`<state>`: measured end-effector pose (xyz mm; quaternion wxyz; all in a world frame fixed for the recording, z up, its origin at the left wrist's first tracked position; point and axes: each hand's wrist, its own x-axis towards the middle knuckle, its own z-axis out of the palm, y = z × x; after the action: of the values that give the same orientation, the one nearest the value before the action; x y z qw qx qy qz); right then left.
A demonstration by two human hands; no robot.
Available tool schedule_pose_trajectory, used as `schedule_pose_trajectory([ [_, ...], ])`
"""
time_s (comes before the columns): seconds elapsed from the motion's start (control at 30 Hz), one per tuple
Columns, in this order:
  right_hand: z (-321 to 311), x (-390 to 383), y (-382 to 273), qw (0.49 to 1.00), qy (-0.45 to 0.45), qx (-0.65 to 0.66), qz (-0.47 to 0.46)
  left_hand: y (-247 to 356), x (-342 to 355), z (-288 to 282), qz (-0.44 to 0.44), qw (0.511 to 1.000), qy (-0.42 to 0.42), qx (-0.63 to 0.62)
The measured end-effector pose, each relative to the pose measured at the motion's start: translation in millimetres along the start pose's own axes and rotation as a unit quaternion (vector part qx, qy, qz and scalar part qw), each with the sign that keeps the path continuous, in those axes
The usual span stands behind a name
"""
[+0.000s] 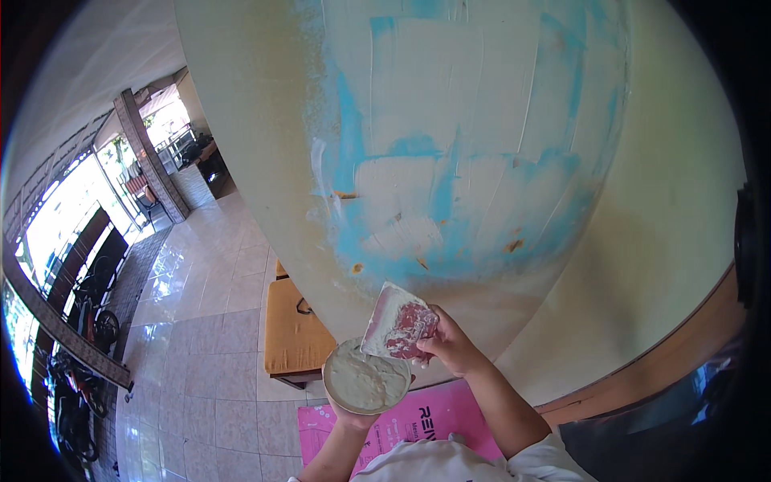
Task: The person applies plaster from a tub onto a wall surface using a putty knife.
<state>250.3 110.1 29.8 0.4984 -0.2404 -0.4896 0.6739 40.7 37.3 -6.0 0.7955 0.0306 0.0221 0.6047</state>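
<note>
A: Where's the kit rn?

B: R hand [446, 347] has the putty spreader [389, 328] by one end, thumb on the near face, fingers closed behind. L hand [352, 417] cups the bowl [377, 411] from below, part-open round its curve. Spreader's lower corner overlaps the bowl's upper R rim in view; can't tell if it touches the filler paste [361, 384].

A: Step?

B: Prob. loading or wiping the blade. I'd hold the bowl level, draw the blade flat across the rim & leave an even bead on the working edge. Clean the back too, else dried crumbs could score the coat.

A: And on the wall [241, 72]?

B: Low angle, steady pressure, long overlapping pulls; feather the edges. Ridges show btwn passes up there, so less paste per pull might help.

A: Materials?

B: Spreader: flat, 4-sided, dull red, prob. plastic, caked w/ white. Paste: thick, off-white, lumpy w/ soft folds. Bowl: round, pale rim. Wall: matte beige, w/ smeary white coats over bright blue patches [443, 197] & a few rough orange-brown spots [514, 246]. Below: glossy pink sheet [474, 406], smooth floor tiles [205, 373].
</note>
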Motion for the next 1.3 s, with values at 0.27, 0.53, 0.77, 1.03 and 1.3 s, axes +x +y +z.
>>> schedule_pose_trajectory([
  [0.27,-13.3,-11.4,20.2,0.990,-0.005,-0.136,-0.038,6.0,11.7,8.3,0.009,0.999,-0.031,0.042],
  [0.53,-14.8,-27.5,1.5,0.986,0.097,-0.133,-0.013,19.2,17.4,-19.0,0.094,0.945,0.004,0.315],
  [0.77,-23.8,-14.0,16.5,0.991,0.125,0.040,0.007,18.3,9.2,-6.2,-0.026,0.995,0.019,0.097],
  [1.03,0.7,56.5,9.9,0.975,0.203,-0.032,-0.085,34.6,-9.2,-23.1,-0.019,0.998,0.013,0.059],
  [1.3,-43.2,32.9,108.7,0.959,0.279,-0.053,-0.005,49.4,-24.6,-17.6,0.020,0.992,0.045,0.119],
])
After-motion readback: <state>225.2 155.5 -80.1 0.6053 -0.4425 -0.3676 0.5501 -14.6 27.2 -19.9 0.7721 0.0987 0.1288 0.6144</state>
